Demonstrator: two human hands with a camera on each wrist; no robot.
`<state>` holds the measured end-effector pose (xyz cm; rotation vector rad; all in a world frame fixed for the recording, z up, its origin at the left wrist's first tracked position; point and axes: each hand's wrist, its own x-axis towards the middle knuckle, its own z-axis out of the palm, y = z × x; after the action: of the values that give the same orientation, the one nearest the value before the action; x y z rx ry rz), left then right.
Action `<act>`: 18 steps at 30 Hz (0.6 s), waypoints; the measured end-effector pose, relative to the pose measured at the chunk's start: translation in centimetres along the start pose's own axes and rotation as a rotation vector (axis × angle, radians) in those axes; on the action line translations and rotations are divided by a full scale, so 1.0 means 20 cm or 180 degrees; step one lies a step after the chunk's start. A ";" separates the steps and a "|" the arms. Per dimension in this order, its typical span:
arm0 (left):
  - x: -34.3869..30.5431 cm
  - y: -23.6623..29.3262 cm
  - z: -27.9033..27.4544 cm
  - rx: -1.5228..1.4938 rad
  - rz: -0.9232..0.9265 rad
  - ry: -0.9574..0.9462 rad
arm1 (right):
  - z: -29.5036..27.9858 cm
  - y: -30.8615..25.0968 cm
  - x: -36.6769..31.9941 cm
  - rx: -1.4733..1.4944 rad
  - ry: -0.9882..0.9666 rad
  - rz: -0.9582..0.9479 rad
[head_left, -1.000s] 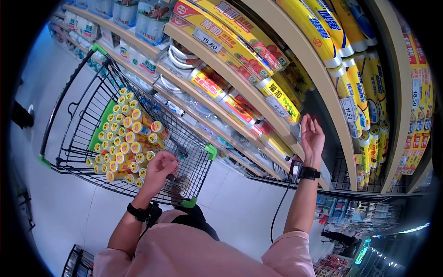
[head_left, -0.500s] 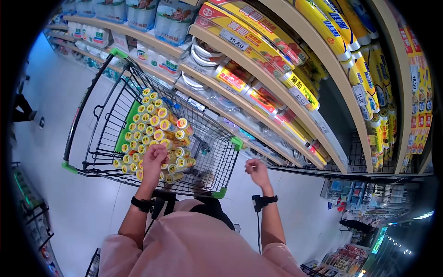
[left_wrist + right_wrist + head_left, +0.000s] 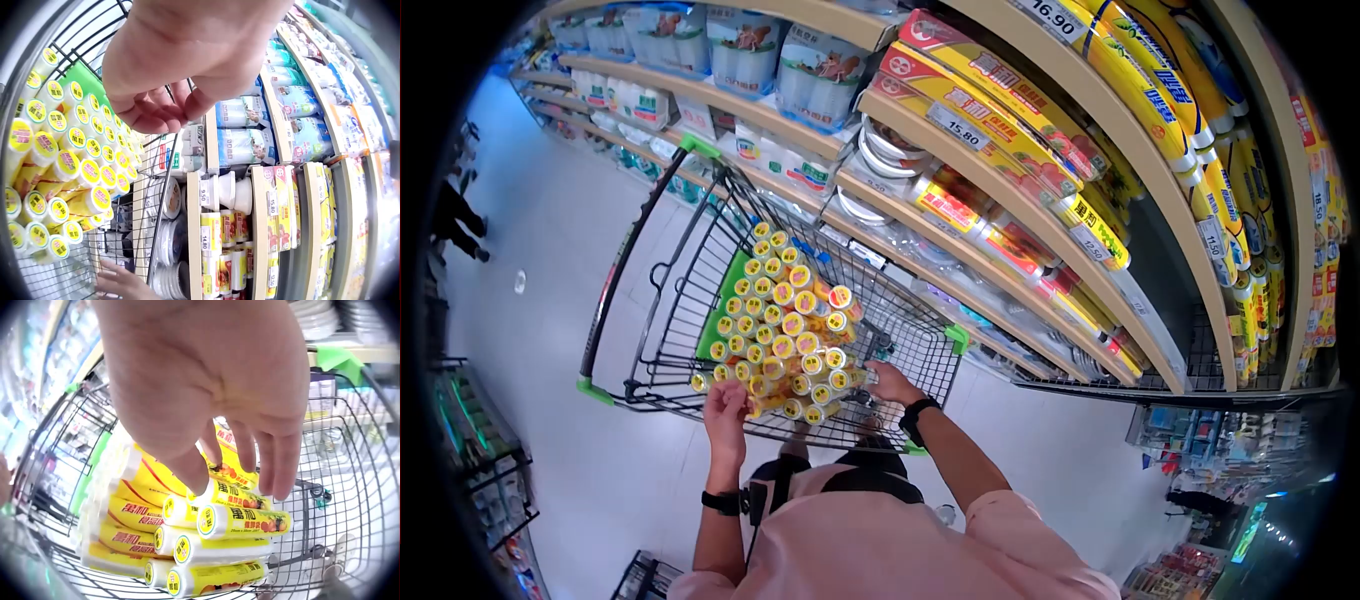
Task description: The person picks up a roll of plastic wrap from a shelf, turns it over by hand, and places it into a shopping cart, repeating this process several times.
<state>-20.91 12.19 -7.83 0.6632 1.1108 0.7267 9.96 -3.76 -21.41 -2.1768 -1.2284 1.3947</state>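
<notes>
Dozens of yellow-and-white rolls (image 3: 793, 323) of plastic food bags or wrap lie stacked in a black wire shopping cart (image 3: 958, 340) with green corners. My right hand (image 3: 892, 382) is at the right side of the stack, inside the cart. In the right wrist view its fingers (image 3: 269, 465) point down, fairly straight, over the top rolls (image 3: 244, 520), overlapping them. My left hand (image 3: 727, 405) hovers by the near left edge of the stack. Its fingers (image 3: 164, 115) hang loosely curled with nothing between them.
Shelves with yellow boxes (image 3: 990, 115), rolls (image 3: 1090, 228) and price tags rise along the far and right sides. Blue-and-white packs (image 3: 820, 80) stand on the upper shelf. Pale floor (image 3: 1040, 460) lies around the cart. A person's dark legs (image 3: 462, 225) show at far left.
My right hand has swung from the shelf, past the cart's right end, to the rolls in the cart. My left hand has lowered toward the cart's near edge. The head view has shifted.
</notes>
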 end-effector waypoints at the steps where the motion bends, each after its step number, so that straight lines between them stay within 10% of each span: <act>1: -0.01 0.01 -0.01 0.0039 -0.0026 0.0056 | 0.00 -0.03 0.07 -0.0209 0.0139 -0.0081; 18: -0.16 -0.07 -0.19 0.0485 -0.0299 0.0276 | 0.16 -0.09 0.75 -0.1532 0.1587 -0.0222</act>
<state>-25.12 9.22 -8.35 0.7084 1.2778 0.5992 8.86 8.30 -30.98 -2.5343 -1.5163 0.4942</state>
